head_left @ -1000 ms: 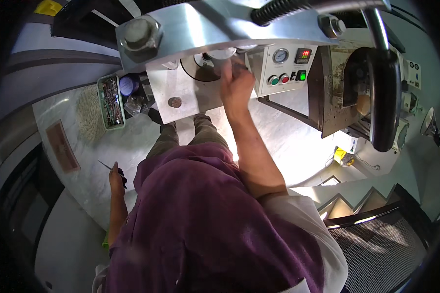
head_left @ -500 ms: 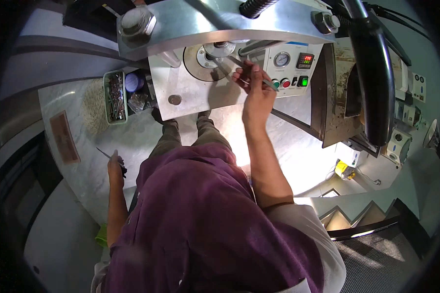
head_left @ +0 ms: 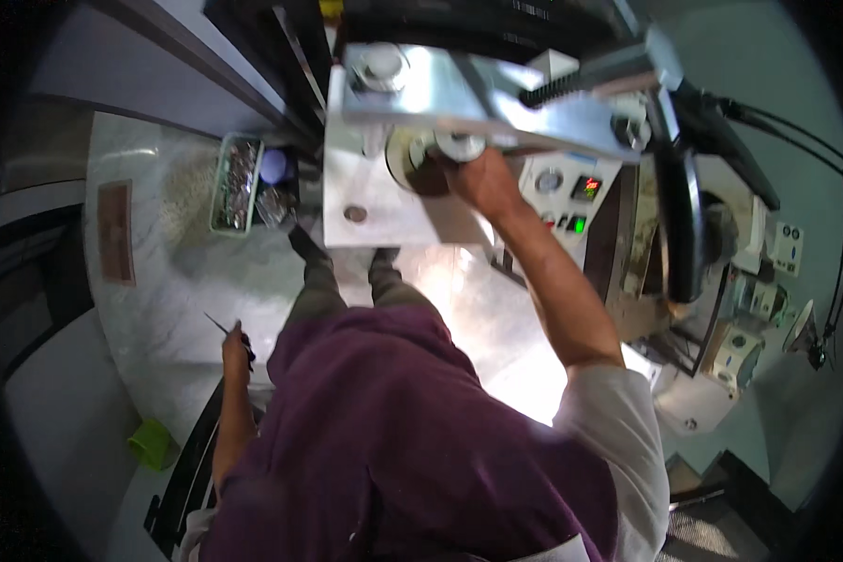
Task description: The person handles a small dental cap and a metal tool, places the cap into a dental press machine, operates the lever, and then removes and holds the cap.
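My right hand [head_left: 485, 181] reaches into a benchtop press, under its thick metal crossbar [head_left: 496, 91] and right by the round metal ram end [head_left: 461, 145]. Its fingers look curled, but they face away and are blurred, so what they grip is hidden. Below lies the round plate [head_left: 405, 161] set in the white press base [head_left: 370, 192], partly covered by the hand. Down at my left side, my left hand [head_left: 235, 350] is closed round a thin, pointed tool [head_left: 215, 323] with black at the grip end.
A black lever handle [head_left: 686, 225] hangs right of the press, near my forearm. The control panel [head_left: 557, 192] has a gauge, a lit display and buttons. On the floor stand a green tray of small metal parts [head_left: 236, 183] and a purple-lidded jar [head_left: 273, 167]. A green bin [head_left: 150, 443] sits lower left.
My right hand has gone from in front of the panel to under the ram; the slim metal tool it held no longer shows clearly. The view has shifted. My left hand keeps its tool.
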The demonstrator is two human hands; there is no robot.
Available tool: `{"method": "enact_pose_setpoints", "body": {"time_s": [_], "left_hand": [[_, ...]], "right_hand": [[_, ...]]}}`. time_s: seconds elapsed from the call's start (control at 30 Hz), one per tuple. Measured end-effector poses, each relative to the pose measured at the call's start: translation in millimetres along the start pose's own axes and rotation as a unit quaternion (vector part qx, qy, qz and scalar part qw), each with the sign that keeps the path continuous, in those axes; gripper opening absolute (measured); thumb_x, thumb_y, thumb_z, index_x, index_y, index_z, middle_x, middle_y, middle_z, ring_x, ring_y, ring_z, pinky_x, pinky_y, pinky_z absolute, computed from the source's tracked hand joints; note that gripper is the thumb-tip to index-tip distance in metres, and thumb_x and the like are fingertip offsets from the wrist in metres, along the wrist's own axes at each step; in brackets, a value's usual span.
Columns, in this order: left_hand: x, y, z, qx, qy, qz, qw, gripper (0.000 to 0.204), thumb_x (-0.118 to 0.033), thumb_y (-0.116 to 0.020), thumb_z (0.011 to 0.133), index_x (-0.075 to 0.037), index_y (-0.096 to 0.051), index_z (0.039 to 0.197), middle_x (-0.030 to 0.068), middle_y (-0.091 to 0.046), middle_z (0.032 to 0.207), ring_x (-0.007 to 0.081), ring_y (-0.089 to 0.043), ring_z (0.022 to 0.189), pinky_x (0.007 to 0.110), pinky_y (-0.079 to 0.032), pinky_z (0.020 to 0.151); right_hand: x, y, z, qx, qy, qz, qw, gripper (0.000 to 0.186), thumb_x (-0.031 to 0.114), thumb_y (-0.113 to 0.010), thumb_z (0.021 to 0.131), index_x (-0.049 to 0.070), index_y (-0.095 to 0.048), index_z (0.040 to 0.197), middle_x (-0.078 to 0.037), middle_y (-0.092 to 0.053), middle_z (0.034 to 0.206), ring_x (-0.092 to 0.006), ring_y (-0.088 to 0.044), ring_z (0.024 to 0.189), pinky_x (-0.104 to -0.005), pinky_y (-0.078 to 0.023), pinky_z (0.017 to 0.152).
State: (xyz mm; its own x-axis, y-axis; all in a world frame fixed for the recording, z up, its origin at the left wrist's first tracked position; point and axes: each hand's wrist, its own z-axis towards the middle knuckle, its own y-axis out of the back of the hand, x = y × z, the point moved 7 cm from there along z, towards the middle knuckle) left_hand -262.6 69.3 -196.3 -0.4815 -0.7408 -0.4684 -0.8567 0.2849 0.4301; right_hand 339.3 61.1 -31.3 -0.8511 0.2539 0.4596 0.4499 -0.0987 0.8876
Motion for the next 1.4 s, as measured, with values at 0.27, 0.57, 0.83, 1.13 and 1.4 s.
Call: {"method": "enact_pose_setpoints", "body": {"time_s": [0.27, 0.57, 0.83, 1.13, 1.4], "left_hand": [[38.8, -9.1, -1.1, -0.022, 0.005, -0.073, 0.997, 0.042, -0.042, -0.053, 0.094, -0.010, -0.047, 0.068, 0.0005, -0.041, 0.055, 0.0136, -0.040, 0.040, 0.030, -0.033, 0.038], [11.0, -24.5, -12.1, -0.003, -0.045, -0.073, 0.996, 0.044, -0.044, -0.051, 0.096, -0.010, -0.047, 0.067, -0.0004, -0.040, 0.054, 0.0121, -0.038, 0.040, 0.028, -0.033, 0.038], [-90.2, -23.2, -43.3, 0.022, -0.235, -0.089, 0.968, 0.040, -0.040, -0.054, 0.096, -0.009, -0.048, 0.071, -0.0008, -0.043, 0.063, 0.0097, -0.044, 0.059, 0.027, -0.038, 0.055], [-243.2, -139.4, -198.4, 0.373, -0.419, 0.038, 0.827, 0.042, -0.046, -0.052, 0.095, -0.006, -0.059, 0.105, 0.0024, -0.056, 0.096, 0.0131, -0.050, 0.090, 0.029, -0.042, 0.077], [-260.7, -113.0, -194.7, 0.377, -0.405, -0.082, 0.829, 0.038, -0.030, -0.032, 0.099, 0.002, -0.053, 0.093, 0.0083, -0.053, 0.097, 0.0161, -0.050, 0.093, 0.028, -0.038, 0.087]], "right_hand": [[11.0, 11.7, -3.5, -0.051, -0.021, 0.050, 0.997, 0.022, 0.015, -0.065, 0.085, 0.007, -0.066, 0.106, -0.019, -0.067, 0.102, -0.0383, -0.063, 0.097, -0.0432, -0.051, 0.082], [1.8, -1.7, -6.7, -0.097, -0.080, 0.049, 0.991, 0.018, 0.019, -0.059, 0.091, 0.004, -0.065, 0.099, -0.022, -0.066, 0.096, -0.0430, -0.061, 0.093, -0.0475, -0.050, 0.079], [70.3, 29.8, -128.3, -0.275, -0.231, 0.622, 0.696, 0.032, 0.028, -0.058, 0.098, -0.004, -0.060, 0.099, -0.007, -0.059, 0.072, -0.0136, -0.054, 0.065, -0.0274, -0.044, 0.062], [197.0, -19.5, -119.1, -0.255, -0.228, 0.736, 0.584, 0.035, 0.028, -0.057, 0.098, -0.003, -0.061, 0.111, -0.005, -0.060, 0.091, -0.0115, -0.052, 0.083, -0.0265, -0.042, 0.080], [250.5, -49.8, -130.8, -0.156, -0.129, 0.651, 0.731, 0.035, 0.021, -0.054, 0.098, 0.001, -0.054, 0.127, -0.008, -0.058, 0.113, -0.0155, -0.053, 0.108, -0.0299, -0.042, 0.094]]}}
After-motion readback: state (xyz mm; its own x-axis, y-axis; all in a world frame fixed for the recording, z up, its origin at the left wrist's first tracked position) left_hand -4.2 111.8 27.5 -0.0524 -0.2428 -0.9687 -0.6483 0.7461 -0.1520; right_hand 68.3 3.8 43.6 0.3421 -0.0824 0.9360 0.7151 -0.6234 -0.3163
